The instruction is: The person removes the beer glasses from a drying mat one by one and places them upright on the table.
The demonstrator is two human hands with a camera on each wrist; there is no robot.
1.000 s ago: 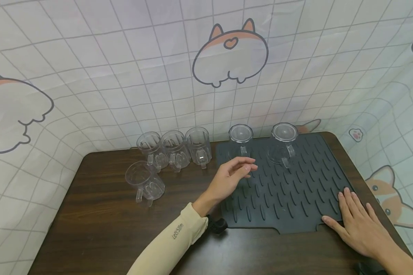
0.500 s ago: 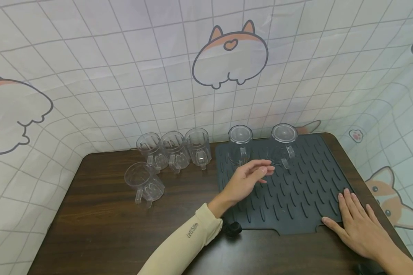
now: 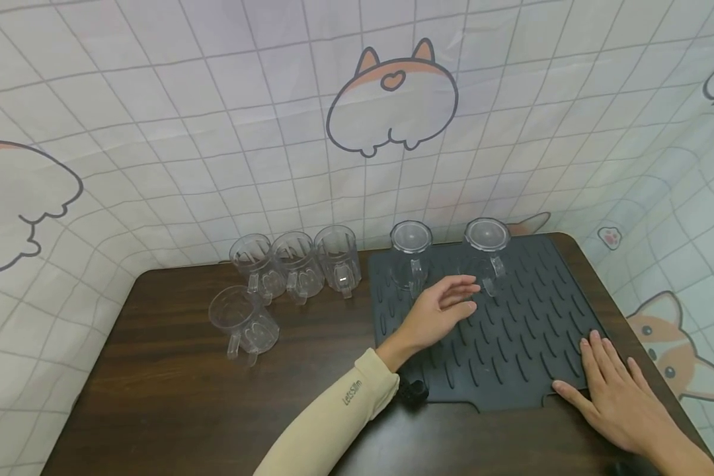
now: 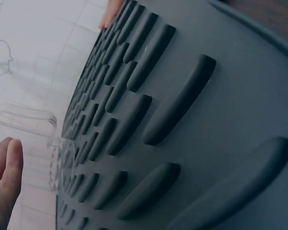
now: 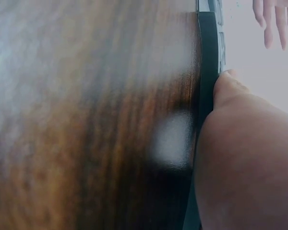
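A: Left hand (image 3: 437,314), what do you have?

B: Held over the dark ridged mat (image 3: 512,344). Fingers (image 3: 457,283) loosely bent, thumb (image 3: 465,309) apart from them, a middling gap between; nothing in the grasp. Tips close by the handle of the right-hand mug (image 3: 486,243). Touching or just short of it, I can't tell from here.

A: And that mug?

B: Clear, upside down, base up, at the back of the mat near the wall. Handle toward the person. A left-hand mug (image 3: 410,254) stands beside it, also on the mat and also base up, a gap between the two. The hand is just in front of them.

A: Right hand (image 3: 615,390)?

B: Laid flat at the mat's front right corner. Fingers straight, slightly fanned; thumb out wide along the front edge. Holding nothing.

A: Rest of the tabletop (image 3: 149,383)?

B: Dark wood grain. Left of the mat, a back row of three clear mugs (image 3: 297,268), rims up, close together, handles to the front. A fourth mug (image 3: 246,320), rim up as well, stands nearer the person, before the row's left end.

A: Anything else?

B: Pale sleeve (image 3: 333,416) on the left arm, lettering near the cuff; a black device (image 3: 413,393) at that wrist. Gridded white cloth (image 3: 262,99) behind, dog drawing (image 3: 393,109) on it.
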